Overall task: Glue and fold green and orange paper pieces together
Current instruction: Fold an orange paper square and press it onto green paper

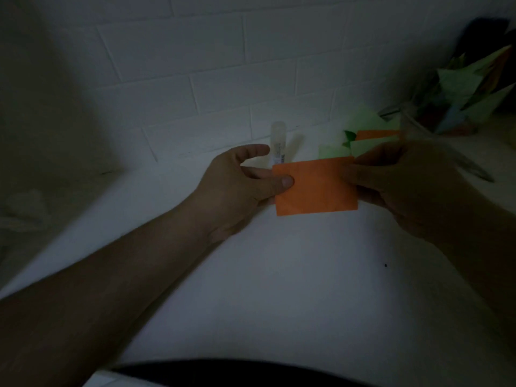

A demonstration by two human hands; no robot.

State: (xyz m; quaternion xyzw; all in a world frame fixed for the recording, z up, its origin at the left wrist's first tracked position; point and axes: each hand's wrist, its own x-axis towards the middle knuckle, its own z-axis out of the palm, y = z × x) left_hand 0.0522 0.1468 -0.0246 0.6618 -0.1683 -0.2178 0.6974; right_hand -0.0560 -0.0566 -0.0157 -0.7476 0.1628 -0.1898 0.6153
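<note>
An orange paper rectangle [317, 187] is held flat above the white table [279, 275]. My left hand [240, 188] pinches its left edge, thumb on top and fingers underneath. My right hand [405, 182] grips its right edge. Behind it lie pale green paper pieces [363, 127] with another orange strip [377, 134] among them. A glue stick [278, 143] stands upright just beyond my left fingers.
A white brick-pattern wall [223, 65] rises close behind the table. A pile of folded green, blue and orange paper shapes [469, 93] sits at the far right. A clear plastic item [446, 152] lies by my right hand. The scene is dim.
</note>
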